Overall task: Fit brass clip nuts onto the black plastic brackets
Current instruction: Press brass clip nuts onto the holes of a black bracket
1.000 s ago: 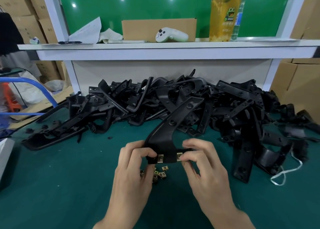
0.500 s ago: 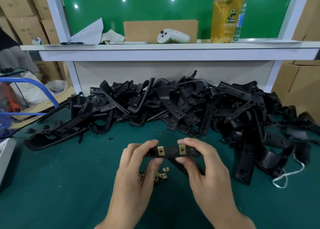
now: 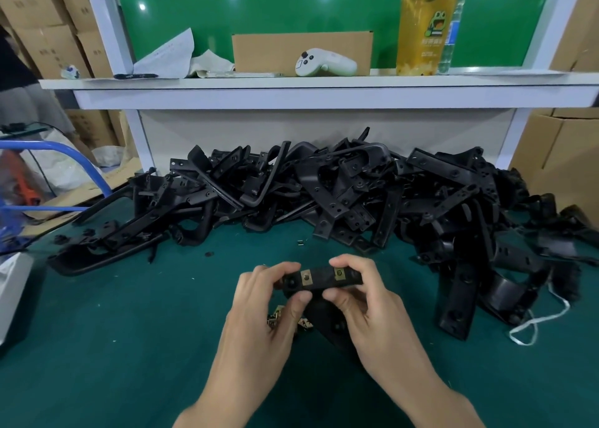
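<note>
print on cup, cartons too blurred; nothing readable.

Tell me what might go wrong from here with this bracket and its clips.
1. The bracket is pinched only at the fingertips of the left hand and the right hand, so it might slip.
2. The loose clip nuts lie right beneath the hands, partly hidden, and could get knocked and scattered.
3. The pile of brackets sits close behind, so a finished piece could get mixed in with it.
</note>
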Tool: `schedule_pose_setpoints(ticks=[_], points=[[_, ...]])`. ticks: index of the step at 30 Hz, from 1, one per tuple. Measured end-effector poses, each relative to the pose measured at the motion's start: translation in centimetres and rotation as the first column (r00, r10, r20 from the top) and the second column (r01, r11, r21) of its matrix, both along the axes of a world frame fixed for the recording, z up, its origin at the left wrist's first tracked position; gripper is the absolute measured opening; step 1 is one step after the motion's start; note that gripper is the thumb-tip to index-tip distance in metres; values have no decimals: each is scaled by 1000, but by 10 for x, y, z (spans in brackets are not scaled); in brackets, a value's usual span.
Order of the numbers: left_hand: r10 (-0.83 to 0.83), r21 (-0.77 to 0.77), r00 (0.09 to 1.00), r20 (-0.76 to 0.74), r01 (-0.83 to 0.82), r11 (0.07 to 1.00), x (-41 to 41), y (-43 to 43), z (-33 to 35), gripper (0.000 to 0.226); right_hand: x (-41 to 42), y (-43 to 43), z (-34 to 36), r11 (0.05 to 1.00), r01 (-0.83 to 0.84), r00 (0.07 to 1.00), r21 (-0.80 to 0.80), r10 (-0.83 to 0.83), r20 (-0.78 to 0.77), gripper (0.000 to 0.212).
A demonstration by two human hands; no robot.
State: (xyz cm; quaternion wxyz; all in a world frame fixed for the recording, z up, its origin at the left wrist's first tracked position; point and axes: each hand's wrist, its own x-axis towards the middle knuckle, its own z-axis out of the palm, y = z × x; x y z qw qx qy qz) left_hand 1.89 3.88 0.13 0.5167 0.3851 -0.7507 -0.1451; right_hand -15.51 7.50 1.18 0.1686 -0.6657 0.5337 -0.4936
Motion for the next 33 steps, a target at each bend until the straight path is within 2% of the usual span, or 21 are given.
schedule_pose_setpoints(ticks=[9,16,19,22,24,26,27,29,33], points=[[-29,24,998,54,27,999,1,-1,-1,23,4,-1,-3,995,92,993,42,-89,-76,37],[-16,9,997,77,16,1000,-1,0,-2,25,11,0,-4,990,139,983,9,-137,-118,60],[-6,-2,996,87,7,1000,-1,0,-1,37,12,0,-5,988,156,983,4,-154,-96,60],[14,-8,997,82,-13,1000,-2,0,1,33,12,0,-5,988,155,984,-4,-154,-86,58],[11,29,999,42,-12,1000,-2,2,0,26,12,-1,-5,991,133,987,-11,-133,-90,54],[-25,146,999,-47,32,989,-4,5,-1,16,11,-1,-4,997,80,995,-11,-80,-62,42],[-37,200,994,-102,57,978,-5,7,-1,19,11,0,-4,999,47,998,-11,-47,-38,33],[-52,283,973,-223,115,952,-8,11,2,20,12,4,-1,1000,-9,999,-4,9,38,19],[-39,330,896,-442,203,922,-20,22,12,19,24,10,6,999,7,974,31,-14,226,15]])
